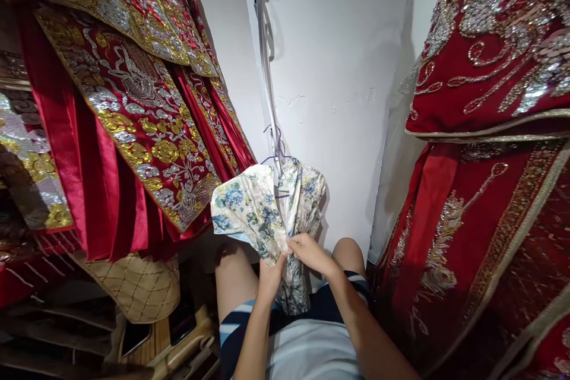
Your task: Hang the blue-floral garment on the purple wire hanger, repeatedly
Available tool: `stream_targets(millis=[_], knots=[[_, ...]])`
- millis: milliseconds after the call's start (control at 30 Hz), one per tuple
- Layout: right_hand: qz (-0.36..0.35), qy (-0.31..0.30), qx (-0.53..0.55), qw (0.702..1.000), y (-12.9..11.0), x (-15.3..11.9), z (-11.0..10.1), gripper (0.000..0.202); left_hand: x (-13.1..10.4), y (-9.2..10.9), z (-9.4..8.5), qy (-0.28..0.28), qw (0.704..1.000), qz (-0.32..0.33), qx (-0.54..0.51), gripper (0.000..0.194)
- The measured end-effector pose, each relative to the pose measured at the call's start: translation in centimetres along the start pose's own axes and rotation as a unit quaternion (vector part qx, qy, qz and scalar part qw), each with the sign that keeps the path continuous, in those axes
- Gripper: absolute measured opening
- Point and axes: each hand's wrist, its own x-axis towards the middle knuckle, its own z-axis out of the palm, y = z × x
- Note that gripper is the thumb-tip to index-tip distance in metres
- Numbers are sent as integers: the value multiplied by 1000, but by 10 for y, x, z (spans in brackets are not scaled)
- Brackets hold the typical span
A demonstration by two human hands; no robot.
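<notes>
A white garment with blue and yellow flowers (267, 205) hangs from a purple hanger (267, 160) in front of my lap, its collar partly open. My left hand (271, 270) grips the front edge of the garment from below, with its thumb pointing up. Close beside it on the right, my right hand (309, 250) pinches the same front opening between closed fingers. The fingertips of both hands nearly meet at the opening. Whatever small part lies between them is hidden.
Red embroidered garments with gold and silver hang at the left (146, 107) and the right (490, 83). A metal strip (262, 41) runs down the white wall (333, 59). At lower left, a phone (136, 337) lies on a wooden surface (155, 338).
</notes>
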Motion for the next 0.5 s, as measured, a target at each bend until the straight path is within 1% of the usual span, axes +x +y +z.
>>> stream_targets(millis=[100,167,267,333,433,500], knots=[[-8,36,39,999,2,-1,4,35,-2,0,9,-31,999,10,-8,52],[0,35,109,993,5,0,7,33,-3,-1,14,-34,999,14,-4,48],[32,32,214,976,10,1,10,29,-1,-4,19,-22,999,21,9,38],[40,28,263,963,10,1,12,26,0,-5,21,-33,999,27,11,35],[27,10,290,957,4,2,7,23,0,-3,22,-37,999,31,4,38],[25,14,287,958,-7,8,-3,22,-1,-2,21,-24,999,25,10,43]])
